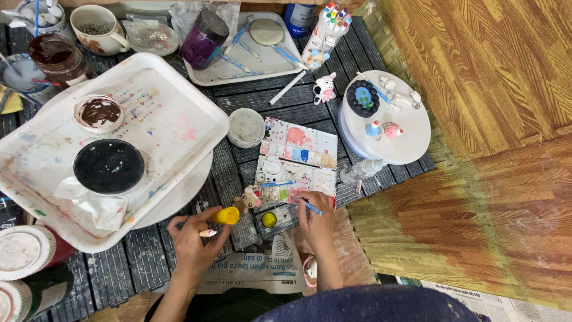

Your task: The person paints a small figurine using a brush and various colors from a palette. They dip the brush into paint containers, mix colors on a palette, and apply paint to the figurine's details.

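Observation:
My left hand [193,238] grips a small yellow clay piece [226,215] just above the dark slatted mat. A thin blue-handled brush [308,206] is pinched in my right hand [316,223], its tip at the lower edge of an open paint palette [296,160] with many coloured wells. A small brown-and-pink clay figurine [248,200] stands between my hands, next to the yellow piece. A little pot of yellow paint [269,219] sits just left of my right hand.
A big white paint-stained tray [173,128] holds a black round lid [109,166] and a bowl of brown paint [98,112]. A white round stand [393,128] carries several small clay figures. Marker pens [328,27], jars, a mug [98,28] and another tray [250,53] crowd the far side.

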